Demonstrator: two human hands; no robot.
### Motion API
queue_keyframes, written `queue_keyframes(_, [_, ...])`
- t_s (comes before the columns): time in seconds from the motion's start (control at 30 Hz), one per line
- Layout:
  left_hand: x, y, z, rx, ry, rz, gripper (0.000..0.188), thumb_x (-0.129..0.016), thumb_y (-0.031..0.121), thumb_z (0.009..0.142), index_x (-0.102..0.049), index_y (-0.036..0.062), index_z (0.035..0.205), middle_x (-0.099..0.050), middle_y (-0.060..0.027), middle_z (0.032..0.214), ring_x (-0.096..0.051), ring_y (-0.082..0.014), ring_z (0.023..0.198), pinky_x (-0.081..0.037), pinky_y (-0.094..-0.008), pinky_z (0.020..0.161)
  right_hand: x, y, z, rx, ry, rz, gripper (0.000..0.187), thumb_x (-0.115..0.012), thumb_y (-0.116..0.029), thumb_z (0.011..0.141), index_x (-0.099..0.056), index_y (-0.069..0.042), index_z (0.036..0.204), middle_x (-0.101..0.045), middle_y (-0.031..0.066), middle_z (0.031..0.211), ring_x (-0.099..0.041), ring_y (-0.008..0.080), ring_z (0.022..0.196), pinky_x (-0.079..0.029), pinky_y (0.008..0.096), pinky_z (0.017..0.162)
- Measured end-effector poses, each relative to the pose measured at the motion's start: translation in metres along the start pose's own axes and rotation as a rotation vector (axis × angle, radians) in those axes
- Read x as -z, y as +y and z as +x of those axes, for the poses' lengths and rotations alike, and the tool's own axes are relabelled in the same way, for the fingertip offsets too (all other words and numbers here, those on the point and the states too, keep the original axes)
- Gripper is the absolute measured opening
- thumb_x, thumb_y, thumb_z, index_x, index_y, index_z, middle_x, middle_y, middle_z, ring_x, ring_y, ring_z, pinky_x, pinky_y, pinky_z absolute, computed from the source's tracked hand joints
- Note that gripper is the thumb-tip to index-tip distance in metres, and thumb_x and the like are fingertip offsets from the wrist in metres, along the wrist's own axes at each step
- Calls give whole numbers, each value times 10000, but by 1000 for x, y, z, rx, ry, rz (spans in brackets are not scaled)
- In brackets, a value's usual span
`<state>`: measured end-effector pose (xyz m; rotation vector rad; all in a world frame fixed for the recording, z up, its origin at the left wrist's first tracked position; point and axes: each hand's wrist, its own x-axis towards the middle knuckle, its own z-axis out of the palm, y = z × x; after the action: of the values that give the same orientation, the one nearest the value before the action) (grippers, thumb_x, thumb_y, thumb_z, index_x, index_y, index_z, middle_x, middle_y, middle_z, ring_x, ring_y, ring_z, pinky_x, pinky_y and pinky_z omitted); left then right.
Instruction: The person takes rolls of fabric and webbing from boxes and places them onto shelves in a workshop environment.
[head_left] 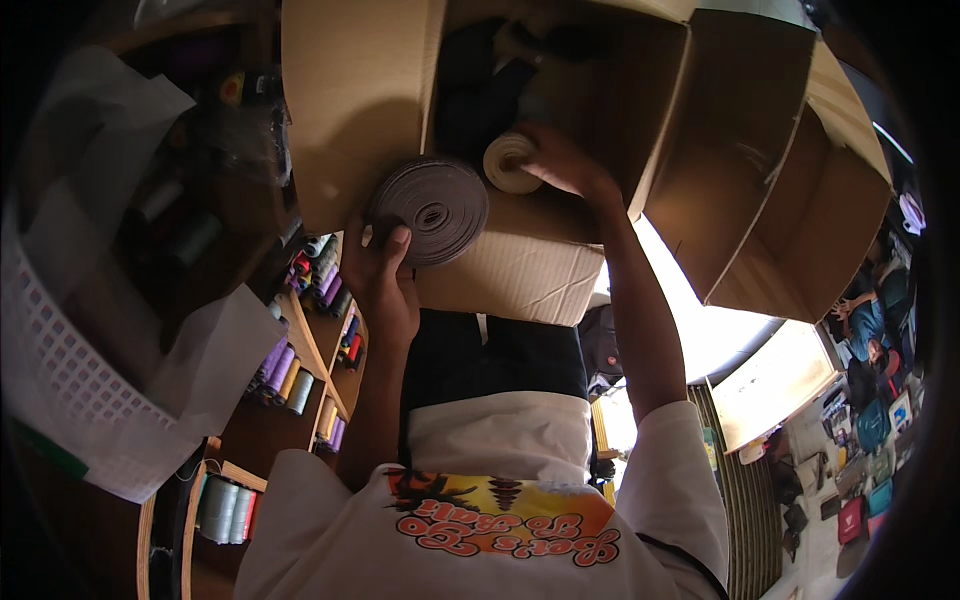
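My left hand [380, 268] grips a large, flat coil of dark grey-brown webbing [456, 222] by its lower left edge, thumb across its face. This coil is held over the near left part of an open cardboard box [535, 278]. Inside the box opening, my right hand [562, 163] closes round the right side of a smaller cream roll [505, 178], with some fingers hidden behind it. A gap separates the two rolls. Dark items [490, 105] lie deeper in the box, too shadowed to name.
Another open cardboard box [745, 170] adjoins on the right. At the left are a white perforated basket [70, 350] and wooden shelves [318, 350] with several thread spools [278, 368]. Farther right, people [868, 325] are near many bags and small goods [850, 480].
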<state>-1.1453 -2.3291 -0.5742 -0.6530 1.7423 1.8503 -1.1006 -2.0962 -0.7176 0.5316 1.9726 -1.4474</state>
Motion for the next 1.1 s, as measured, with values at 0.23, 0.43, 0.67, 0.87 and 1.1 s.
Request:
queue_keyframes(0.23, [-14, 40, -8, -33, -283, -147, 526, -693, 56, 855, -488, -34, 1330, -580, -122, 1232, -571, -166, 1134, -487, -282, 915, 34, -99, -108, -40, 462, 388, 559, -781, -268, 794, -579, -17, 1251, -665, 158, 1134, -645, 245, 1049, -500, 357, 920])
queue_keyframes(0.43, [-52, 81, -62, -92, -420, -110, 666, -712, 50, 824, -401, 40, 1413, -521, -136, 1292, -522, -218, 1183, -434, -324, 996, 19, -145, -254, 224, 887, 813, 570, -771, -185, 828, -491, -10, 1293, -650, 166, 1089, -641, 227, 1012, -512, 335, 885])
queue_keyframes(0.67, [-72, 83, -136, -107, -779, -49, 506, -695, 89, 852, -475, 52, 1306, -529, -129, 1281, -544, -255, 1156, -467, -392, 978, -60, -113, -389, 200, 1117, 946, 509, -730, -264, 879, -529, -20, 1278, -653, 118, 1081, -617, 168, 966, -501, 303, 817])
queue_keyframes(0.87, [-121, 41, -234, -128, -1016, 162, 811, -769, 216, 802, -314, 110, 1465, -382, -103, 1437, -427, -265, 1281, -389, -382, 1024, -103, -62, -491, 263, 1410, 1126, 515, -709, -254, 894, -516, -23, 1312, -647, 124, 1091, -643, 179, 946, -541, 313, 791])
queue_keyframes(1.1, [-190, -67, -396, -34, -1453, 315, 459, -758, 183, 813, -484, 73, 1164, -564, -117, 1151, -560, -197, 1082, -487, -338, 903, -176, 49, -618, 310, 1774, 1393, 472, -697, -235, 900, -521, -6, 1273, -640, 126, 1053, -670, 193, 880, -606, 344, 686])
